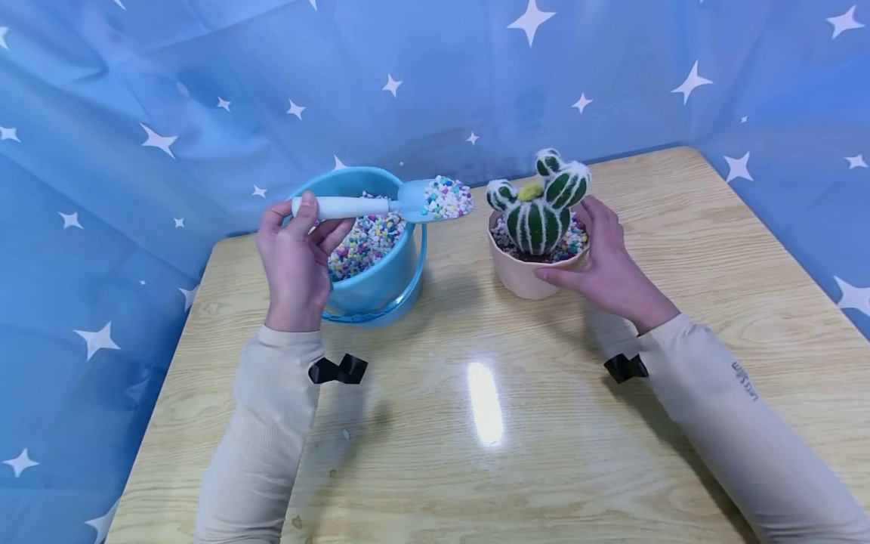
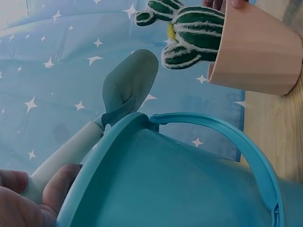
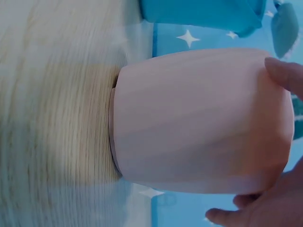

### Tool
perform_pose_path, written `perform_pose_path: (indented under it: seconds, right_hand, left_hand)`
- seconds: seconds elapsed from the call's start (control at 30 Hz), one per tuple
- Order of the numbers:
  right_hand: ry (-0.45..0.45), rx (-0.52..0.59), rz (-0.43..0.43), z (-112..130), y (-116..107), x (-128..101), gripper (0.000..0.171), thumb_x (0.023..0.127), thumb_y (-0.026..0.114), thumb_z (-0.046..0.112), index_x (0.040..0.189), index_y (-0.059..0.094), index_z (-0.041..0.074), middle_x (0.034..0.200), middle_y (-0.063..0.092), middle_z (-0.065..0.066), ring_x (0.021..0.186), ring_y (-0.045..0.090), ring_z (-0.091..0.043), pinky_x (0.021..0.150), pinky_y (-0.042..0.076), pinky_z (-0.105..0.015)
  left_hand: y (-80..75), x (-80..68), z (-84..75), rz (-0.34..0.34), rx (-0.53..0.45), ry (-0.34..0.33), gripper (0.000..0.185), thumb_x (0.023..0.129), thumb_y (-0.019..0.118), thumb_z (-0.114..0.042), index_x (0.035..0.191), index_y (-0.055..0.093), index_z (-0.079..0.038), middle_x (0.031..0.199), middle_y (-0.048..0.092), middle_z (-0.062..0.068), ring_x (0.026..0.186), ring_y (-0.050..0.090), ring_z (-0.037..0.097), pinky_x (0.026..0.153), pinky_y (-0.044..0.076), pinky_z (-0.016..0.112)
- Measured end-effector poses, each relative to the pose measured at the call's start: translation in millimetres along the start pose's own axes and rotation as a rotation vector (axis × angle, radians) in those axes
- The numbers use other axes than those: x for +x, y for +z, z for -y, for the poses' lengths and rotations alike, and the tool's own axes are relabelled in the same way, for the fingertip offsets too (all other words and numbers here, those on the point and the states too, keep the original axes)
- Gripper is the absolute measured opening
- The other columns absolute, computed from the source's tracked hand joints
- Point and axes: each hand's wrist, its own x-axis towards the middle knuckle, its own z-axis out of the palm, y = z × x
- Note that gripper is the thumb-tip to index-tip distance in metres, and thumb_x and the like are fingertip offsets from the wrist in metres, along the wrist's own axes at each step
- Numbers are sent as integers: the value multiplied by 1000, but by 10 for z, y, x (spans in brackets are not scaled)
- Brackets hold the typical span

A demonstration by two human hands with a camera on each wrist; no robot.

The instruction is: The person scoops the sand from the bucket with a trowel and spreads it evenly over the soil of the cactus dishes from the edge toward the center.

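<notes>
My left hand (image 1: 297, 253) grips the white handle of a small blue scoop (image 1: 414, 201). Its blade is heaped with coloured pebbles (image 1: 446, 197) and hangs between the blue bucket (image 1: 381, 279) and the pink pot (image 1: 523, 278). More coloured pebbles fill the bucket. A green toy cactus (image 1: 541, 205) stands in the pot amid pebbles. My right hand (image 1: 605, 264) cups the pot's right side, thumb at the front. In the left wrist view the scoop (image 2: 128, 87) rises above the bucket rim (image 2: 156, 125), with the cactus (image 2: 189, 33) beyond. The right wrist view shows the pot's wall (image 3: 199, 118) held by fingers (image 3: 284, 75).
A light wooden table (image 1: 489, 423) carries everything, with a few stray pebbles near the front left (image 1: 297, 521). A blue star-printed cloth (image 1: 136, 113) hangs behind and on both sides. The bucket's handle (image 1: 408, 291) lies down around its front.
</notes>
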Motion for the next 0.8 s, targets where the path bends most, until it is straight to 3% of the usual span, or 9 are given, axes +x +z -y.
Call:
perform_pose_path:
  seconds: [0.13,0.37,0.8]
  right_hand:
    - [19,18,8,-9,-12,0,116,78,86,30,156,3,7,156,6,-20,141,10,-39,116,12,-63]
    - [-7,-15,-54,12,45,2,112,75,89,30,155,14,6,152,10,-20,139,11,-35,115,18,-62]
    - [16,-30,-72,-5,78,-17,114,76,87,37,154,11,4,152,10,-21,138,14,-36,114,22,-60]
  left_hand:
    - [6,11,21,11,14,-6,20,99,58,-7,105,44,4,114,51,27,77,72,32,82,58,41]
    - [29,10,32,20,36,-6,19,100,57,-7,106,44,4,118,49,29,77,72,31,83,58,41]
    - [146,-28,99,62,81,-30,20,100,57,-9,109,44,5,118,53,32,82,72,31,83,58,41]
